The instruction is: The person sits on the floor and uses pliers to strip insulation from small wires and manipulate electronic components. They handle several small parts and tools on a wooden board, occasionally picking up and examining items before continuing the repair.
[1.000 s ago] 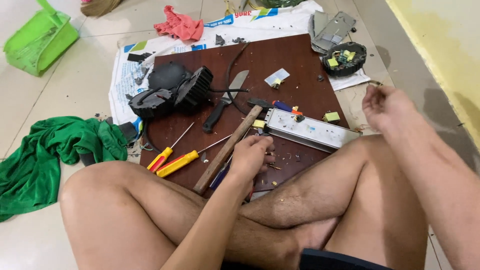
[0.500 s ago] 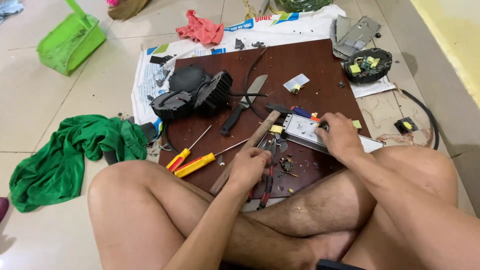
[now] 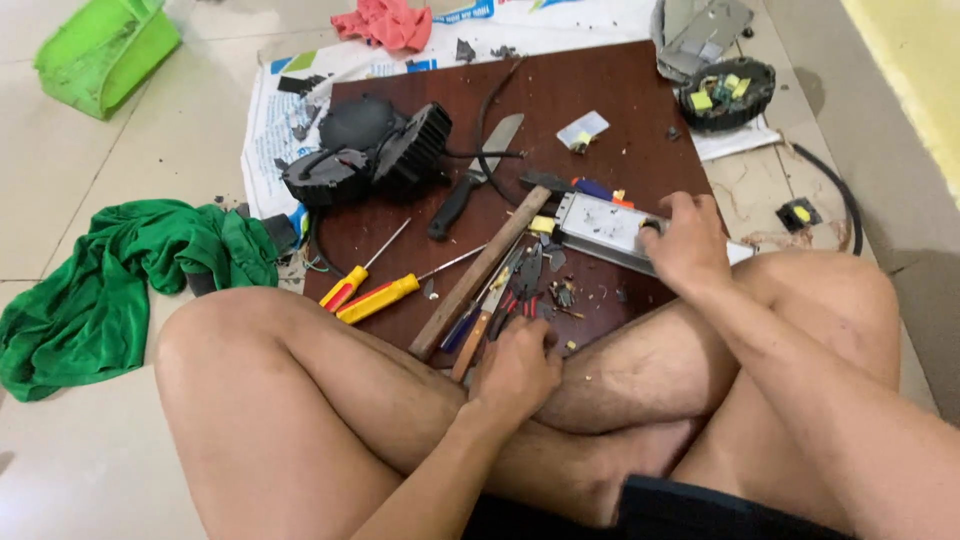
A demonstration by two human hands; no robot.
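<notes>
I sit cross-legged at a dark brown board (image 3: pixel 600 90) on the floor. My right hand (image 3: pixel 685 240) grips the right part of a long silver metal box (image 3: pixel 600 225) lying on the board. My left hand (image 3: pixel 515 370) is at the board's near edge, fingers curled over the handle ends of red-and-black pliers (image 3: pixel 522 280). Beside it lie a wooden-handled hammer (image 3: pixel 480 275), a thin orange-handled tool (image 3: pixel 472 348) and two yellow-and-red screwdrivers (image 3: pixel 375 298).
A black motor-like housing (image 3: pixel 365 155) and a knife (image 3: pixel 475 180) lie further back on the board. A round black part with yellow pieces (image 3: pixel 725 92) sits at the back right. A green cloth (image 3: pixel 120 275), a green bin (image 3: pixel 105 50), a red rag (image 3: pixel 390 20) and a black cable (image 3: pixel 840 195) lie on the floor.
My right hand came down from the air at the right onto the silver box and now grips it. My left hand slid toward my body, onto the plier handles.
</notes>
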